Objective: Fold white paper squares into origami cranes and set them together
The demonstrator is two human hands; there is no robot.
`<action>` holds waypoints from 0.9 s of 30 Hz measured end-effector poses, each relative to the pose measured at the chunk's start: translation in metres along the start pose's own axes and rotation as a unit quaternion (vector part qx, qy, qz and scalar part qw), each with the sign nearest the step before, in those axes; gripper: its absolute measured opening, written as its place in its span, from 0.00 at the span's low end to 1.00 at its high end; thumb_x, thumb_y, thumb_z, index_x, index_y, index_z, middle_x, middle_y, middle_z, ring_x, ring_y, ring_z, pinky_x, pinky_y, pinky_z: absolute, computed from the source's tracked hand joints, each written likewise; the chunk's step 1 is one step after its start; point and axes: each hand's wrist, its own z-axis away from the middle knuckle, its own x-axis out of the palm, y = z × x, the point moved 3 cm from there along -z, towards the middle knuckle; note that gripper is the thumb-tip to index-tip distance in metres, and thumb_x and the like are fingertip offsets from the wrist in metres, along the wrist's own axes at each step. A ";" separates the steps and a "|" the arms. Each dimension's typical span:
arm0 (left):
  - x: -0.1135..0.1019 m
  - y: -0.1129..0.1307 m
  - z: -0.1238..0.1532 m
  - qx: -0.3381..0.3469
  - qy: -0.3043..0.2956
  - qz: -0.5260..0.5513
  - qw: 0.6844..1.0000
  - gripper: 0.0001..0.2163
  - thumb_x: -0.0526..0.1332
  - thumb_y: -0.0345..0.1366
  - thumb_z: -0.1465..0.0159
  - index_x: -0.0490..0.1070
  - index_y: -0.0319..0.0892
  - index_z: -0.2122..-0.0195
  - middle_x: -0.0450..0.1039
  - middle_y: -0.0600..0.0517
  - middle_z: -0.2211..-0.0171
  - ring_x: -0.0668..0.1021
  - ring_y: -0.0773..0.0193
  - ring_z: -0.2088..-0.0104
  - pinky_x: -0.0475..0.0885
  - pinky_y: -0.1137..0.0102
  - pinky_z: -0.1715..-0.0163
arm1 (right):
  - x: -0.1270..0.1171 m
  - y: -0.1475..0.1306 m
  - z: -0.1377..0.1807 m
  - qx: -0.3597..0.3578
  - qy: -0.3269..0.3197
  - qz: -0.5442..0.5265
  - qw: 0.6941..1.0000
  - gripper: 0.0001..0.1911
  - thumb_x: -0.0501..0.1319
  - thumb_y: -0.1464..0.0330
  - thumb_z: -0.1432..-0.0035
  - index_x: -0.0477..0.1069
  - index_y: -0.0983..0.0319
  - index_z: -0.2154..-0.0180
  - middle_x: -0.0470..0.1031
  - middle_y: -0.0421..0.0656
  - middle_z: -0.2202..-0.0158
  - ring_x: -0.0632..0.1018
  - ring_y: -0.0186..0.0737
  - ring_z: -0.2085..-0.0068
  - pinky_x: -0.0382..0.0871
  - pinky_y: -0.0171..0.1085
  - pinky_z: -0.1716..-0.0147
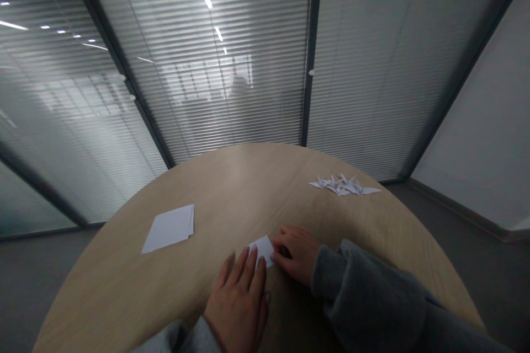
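Observation:
A small piece of white folded paper (264,246) lies on the round wooden table in front of me. My left hand (239,300) rests flat over its left part, fingers stretched out and slightly apart. At the paper's right edge, my right hand (298,255) is curled, with thumb and fingertips closed on the edge. The fingers of my left hand hide much of the paper, so its full shape cannot be made out.
On the left of the table (248,187) lies a stack of white paper sheets (169,228). Several folded white paper cranes (344,185) are clustered at the back right. Glass panels with blinds (232,116) stand behind the table's far edge; a white wall (476,138) is on the right.

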 end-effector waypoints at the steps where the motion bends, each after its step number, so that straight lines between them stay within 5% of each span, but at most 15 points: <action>1: 0.000 0.000 0.001 -0.001 0.002 0.001 1.000 0.21 0.52 0.31 0.40 0.65 0.34 0.45 0.66 0.39 0.44 0.69 0.49 0.45 0.69 0.52 0.51 | 0.000 0.001 0.000 -0.003 -0.002 0.002 1.000 0.05 0.59 0.69 0.48 0.71 0.63 0.74 0.68 0.42 0.69 0.69 0.39 0.65 0.55 0.38 0.65; 27: 0.004 -0.004 0.005 -0.016 -0.003 0.049 0.999 0.20 0.53 0.32 0.38 0.63 0.36 0.44 0.64 0.40 0.42 0.67 0.50 0.43 0.68 0.52 0.50 | 0.003 0.006 -0.004 -0.027 -0.024 0.016 0.999 0.04 0.60 0.69 0.48 0.70 0.63 0.73 0.68 0.42 0.69 0.69 0.38 0.65 0.55 0.36 0.67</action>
